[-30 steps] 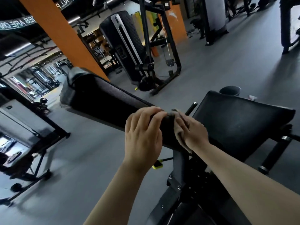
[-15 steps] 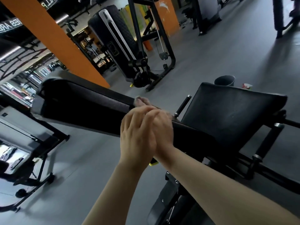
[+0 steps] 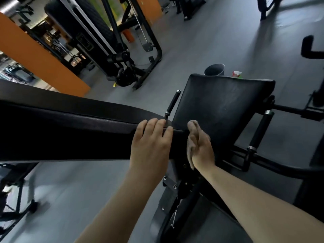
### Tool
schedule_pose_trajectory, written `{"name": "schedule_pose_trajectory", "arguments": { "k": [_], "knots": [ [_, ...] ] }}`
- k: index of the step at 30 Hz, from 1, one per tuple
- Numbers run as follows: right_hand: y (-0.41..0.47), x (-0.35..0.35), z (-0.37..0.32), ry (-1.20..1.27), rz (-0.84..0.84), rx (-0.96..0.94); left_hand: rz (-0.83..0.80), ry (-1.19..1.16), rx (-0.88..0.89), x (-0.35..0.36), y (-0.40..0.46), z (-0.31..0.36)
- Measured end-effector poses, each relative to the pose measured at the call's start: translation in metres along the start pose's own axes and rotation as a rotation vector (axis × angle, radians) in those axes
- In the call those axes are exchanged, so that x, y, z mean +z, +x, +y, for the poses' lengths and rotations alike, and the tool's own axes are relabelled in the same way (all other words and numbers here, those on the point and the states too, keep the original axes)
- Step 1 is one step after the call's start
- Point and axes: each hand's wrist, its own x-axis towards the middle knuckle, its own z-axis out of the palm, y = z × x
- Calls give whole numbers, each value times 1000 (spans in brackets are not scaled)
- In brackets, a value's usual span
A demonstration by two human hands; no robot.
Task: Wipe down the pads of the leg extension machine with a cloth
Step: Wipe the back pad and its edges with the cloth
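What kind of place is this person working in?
Most likely a gym. A long black padded bench and a padded seat belong to an exercise machine, a cable weight machine stands behind on a grey floor, and more machines fill the background.

You are in a gym, probably commercial: a cable machine [image 3: 112, 41], black padded seat [image 3: 220, 106], grey rubber floor [image 3: 219, 37].
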Motion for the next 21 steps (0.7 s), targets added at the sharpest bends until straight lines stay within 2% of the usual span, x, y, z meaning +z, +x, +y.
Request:
{"name": "schedule_pose_trajectory", "arguments": {
  "k": [2, 5, 9, 14, 18, 20, 21],
  "knots": [
    [1, 6, -13, 11, 65, 103, -130, 80, -24, 3, 3, 4],
    [-9, 23, -41, -128, 101, 46, -231, 152, -45, 3, 6, 7],
    [-30, 40, -62, -174, 16, -193, -156, 160, -35, 3, 11, 4],
    [-15, 34, -25, -192, 229, -424, -80, 143, -55, 7, 18, 1],
    [9, 25, 21, -195, 269, -281, -140, 200, -62, 11, 18, 6],
    [17, 16, 44, -101, 223, -146, -197, 240, -75, 12, 17, 9],
    [20, 9, 50, -11, 206, -19, -224, 248, -78, 11, 17, 11]
  ]
}}
